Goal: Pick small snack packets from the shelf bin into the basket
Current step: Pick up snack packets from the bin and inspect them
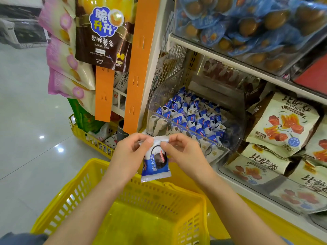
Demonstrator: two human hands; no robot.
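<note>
A small blue-and-white snack packet [155,165] hangs upright above the far rim of the yellow basket [123,206]. My left hand [129,152] pinches its top left corner and my right hand [182,152] pinches its top right corner. Just behind my hands stands the clear shelf bin [235,131], filled with several of the same blue-and-white packets [191,115]. The bottom of the basket shows nothing lying in it.
Beige bags with orange pictures [283,124] fill the shelf to the right of the bin. Blue egg packs [247,27] sit in a clear bin above. An orange strip [139,64] and hanging snack bags [104,32] are on the left, with a second yellow basket [85,135] below them.
</note>
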